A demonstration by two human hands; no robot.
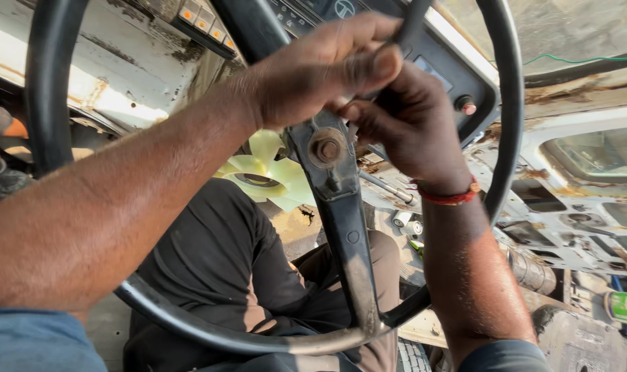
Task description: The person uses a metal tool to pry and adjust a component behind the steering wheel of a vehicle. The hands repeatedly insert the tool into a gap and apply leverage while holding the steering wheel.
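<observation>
Head view, the only one: I noted the steering wheel (pixel 341 207) filling most of the frame, its black rim worn, the hub bare with the centre nut (pixel 327 149) exposed and seated on its stud, no cap over it. The left hand (pixel 313 69) was clenched over the upper spoke just above the hub, thumb pressed along the top. The right hand (pixel 410 124), a red thread band (pixel 451 196) on its wrist, was curled close against the left at the same spot; I judged both were gripping the spoke or something slim held against it, but I could not tell what, as the fingers hid it. Behind the hands sat the dark instrument panel (pixel 437 55) with a small red knob (pixel 468 107). Through the wheel I saw my dark trousers (pixel 217 255), a pale green fan (pixel 265 172) lower down, and stripped, rusted cab metal (pixel 568 207) to the right. Progress, as a judgement: the hub looked uncovered and the nut was in place, so the wheel was on its column; whatever work on the nut remained looked not yet done.
</observation>
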